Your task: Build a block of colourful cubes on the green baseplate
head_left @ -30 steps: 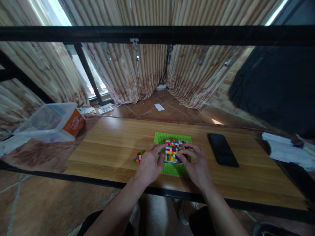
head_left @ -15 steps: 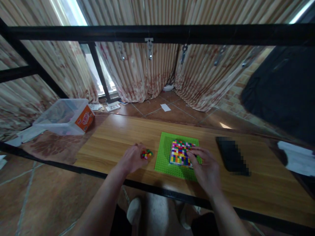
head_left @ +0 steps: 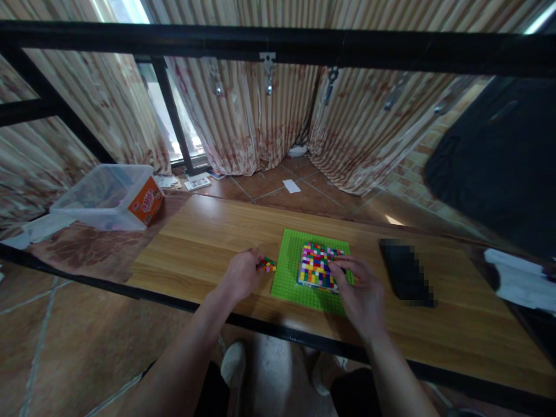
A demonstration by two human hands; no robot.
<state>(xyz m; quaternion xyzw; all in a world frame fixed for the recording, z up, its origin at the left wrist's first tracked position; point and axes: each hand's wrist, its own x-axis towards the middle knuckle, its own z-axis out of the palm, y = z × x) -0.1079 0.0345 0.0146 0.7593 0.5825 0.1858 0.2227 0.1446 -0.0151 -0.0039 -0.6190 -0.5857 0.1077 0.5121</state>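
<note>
A green baseplate lies on the wooden table, bearing a square block of many-coloured small bricks. My right hand rests on the plate's right side, fingertips curled against the block's right edge. My left hand lies just left of the plate, its fingers closed around a small cluster of loose coloured bricks on the table.
A black phone lies right of the plate. A clear plastic tub with an orange label stands at the far left. White paper sits at the right end. A black metal bar crosses overhead.
My left hand left the brick block and went left to the loose bricks beside the plate, then closed on them. My right hand stayed at the block's right edge.
</note>
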